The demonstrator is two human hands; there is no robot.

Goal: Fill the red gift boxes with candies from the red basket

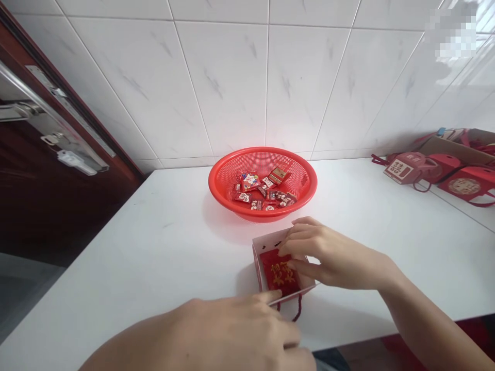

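Observation:
A small open paper gift box (257, 265) with pale inner walls and a dark red cord handle stands on the white counter. Inside it lies a red packet (276, 257) with gold characters. My right hand (325, 250) reaches over the box's right side, fingers apart, its fingertips touching the packet. At the near wall is my left hand (232, 335), its index finger hooked over the rim onto the packet's near edge and its other fingers curled outside. Just behind the box stands a red plastic mesh basket (216, 188) with several wrapped sweets (249, 180).
A white tiled wall (232, 87) rises behind the counter (154, 247). At the right are several red and pink gift boxes (410, 167) and a cardboard carton (448, 147) with more items. A dark red door (38, 175) with keys in its lock stands at the left.

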